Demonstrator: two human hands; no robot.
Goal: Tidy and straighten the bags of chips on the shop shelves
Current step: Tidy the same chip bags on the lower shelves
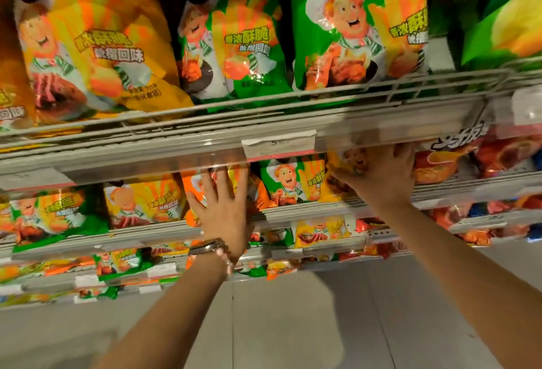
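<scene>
Both arms reach up to the second shelf from the top. The left hand (224, 207) is spread flat, fingers straight and slightly apart, palm against the front of an orange bag (193, 192); it grasps nothing, only presses or rests on the pack. A watch (209, 246) and a bead bracelet (227, 263) sit on that wrist.

The right hand (381, 175) is further right on the same shelf, fingers curled over the top and side of a yellow bag (341, 172), gripping it just under the shelf lip (381, 133). The fingertips are partly hidden behind that clear plastic strip, so how far they wrap I cannot tell.

Between the two hands a green bag (289, 180) stands upright, its cartoon chef facing out. The yellow bag in the right hand leans against its right side, tilted. Left of the orange bag another yellow pack (143, 201) stands facing forward, and beyond it a green one (52, 216) leans at a slant. To the right of the right hand lie red bags (440, 166), jumbled.

On the top shelf, behind a wire rail (264, 101), big bags stand in a row: a yellow one (96, 54) leaning left, then two green ones (234, 42) nearly upright and close together. Lower shelves hold more mixed packs, blurred
</scene>
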